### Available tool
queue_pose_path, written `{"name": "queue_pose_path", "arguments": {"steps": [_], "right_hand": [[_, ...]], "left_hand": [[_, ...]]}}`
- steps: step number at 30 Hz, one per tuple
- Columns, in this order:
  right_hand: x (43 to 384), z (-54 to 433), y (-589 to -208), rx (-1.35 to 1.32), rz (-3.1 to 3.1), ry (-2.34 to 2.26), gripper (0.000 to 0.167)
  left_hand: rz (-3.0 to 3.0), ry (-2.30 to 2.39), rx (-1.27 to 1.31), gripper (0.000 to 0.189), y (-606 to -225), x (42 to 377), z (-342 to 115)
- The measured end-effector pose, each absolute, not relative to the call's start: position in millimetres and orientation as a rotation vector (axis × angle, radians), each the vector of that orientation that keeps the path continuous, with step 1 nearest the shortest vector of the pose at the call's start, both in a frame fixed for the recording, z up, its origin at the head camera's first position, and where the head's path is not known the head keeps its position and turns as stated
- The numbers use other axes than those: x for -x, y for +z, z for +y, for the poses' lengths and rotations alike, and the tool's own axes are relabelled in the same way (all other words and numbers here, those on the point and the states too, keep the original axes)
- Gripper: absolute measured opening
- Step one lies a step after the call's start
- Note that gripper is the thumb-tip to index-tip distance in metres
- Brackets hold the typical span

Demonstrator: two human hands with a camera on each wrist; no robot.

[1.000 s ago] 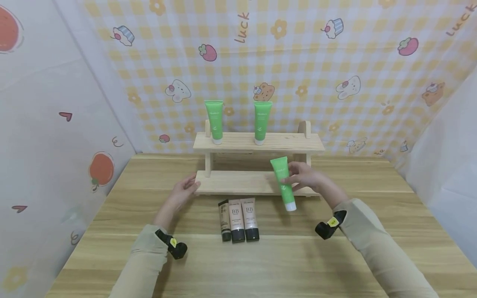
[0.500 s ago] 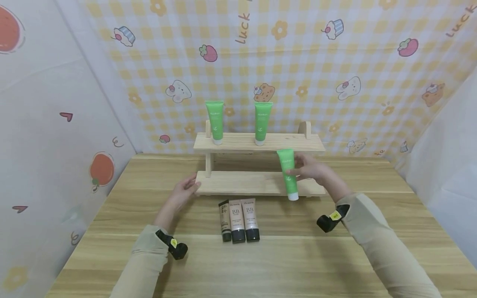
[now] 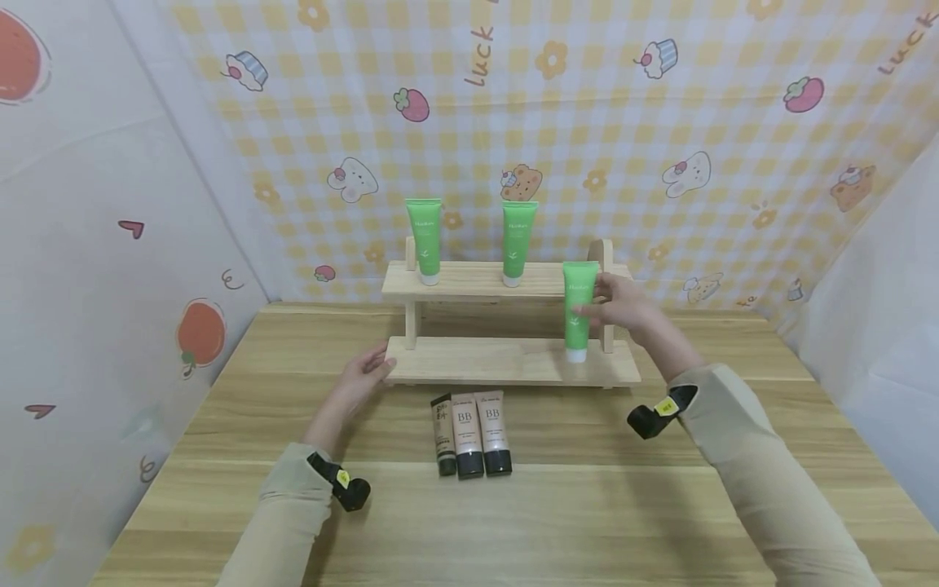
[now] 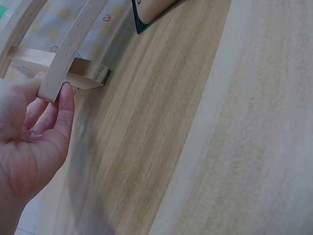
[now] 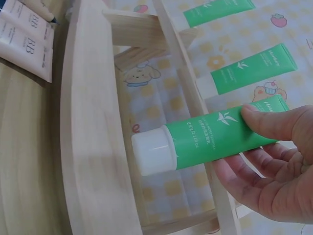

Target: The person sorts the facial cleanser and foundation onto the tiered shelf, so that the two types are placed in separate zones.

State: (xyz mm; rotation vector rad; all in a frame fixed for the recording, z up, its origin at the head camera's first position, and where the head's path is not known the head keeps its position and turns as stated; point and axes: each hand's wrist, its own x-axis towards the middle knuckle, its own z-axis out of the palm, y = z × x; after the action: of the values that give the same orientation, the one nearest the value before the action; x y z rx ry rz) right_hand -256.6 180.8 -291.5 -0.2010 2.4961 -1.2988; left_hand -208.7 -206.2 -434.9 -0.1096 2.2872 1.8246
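A green cleanser tube [image 3: 578,310] with a white cap is upright in my right hand [image 3: 623,306], pinched between thumb and fingers. In the right wrist view the tube [image 5: 210,137] hangs in front of the shelf, its cap apart from the boards. Two more green tubes, one left [image 3: 425,240] and one nearer the middle [image 3: 517,242], stand cap-down on the upper board of a two-tier wooden shelf [image 3: 477,359]. My left hand [image 3: 357,377] pinches the left end of the lower board. Thumb and fingers close on that board end [image 4: 55,81] in the left wrist view.
Before the shelf, on the wooden table [image 3: 513,522], lie two BB cream tubes [image 3: 466,432] with black caps and a slim dark-capped tube [image 3: 443,432]. A checked cloth [image 3: 455,130] hangs behind the shelf, and a white patterned sheet [image 3: 147,244] at the left.
My right hand has lifted the green tube upward and slightly right, from before the lower board toward the upper board's right end; it now stands straighter. My left hand has stayed put.
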Motion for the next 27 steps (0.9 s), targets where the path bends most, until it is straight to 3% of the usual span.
{"name": "queue_pose_path", "arguments": {"steps": [20, 27], "right_hand": [[272, 186, -258, 0.154, 2.646, -1.493, 0.056], [279, 185, -253, 0.142, 2.687, -1.571, 0.063]], "left_hand": [[2.287, 1.836, 0.098, 0.059, -436, 209, -206], [2.272, 1.848, 0.097, 0.058, -435, 208, -205]]}}
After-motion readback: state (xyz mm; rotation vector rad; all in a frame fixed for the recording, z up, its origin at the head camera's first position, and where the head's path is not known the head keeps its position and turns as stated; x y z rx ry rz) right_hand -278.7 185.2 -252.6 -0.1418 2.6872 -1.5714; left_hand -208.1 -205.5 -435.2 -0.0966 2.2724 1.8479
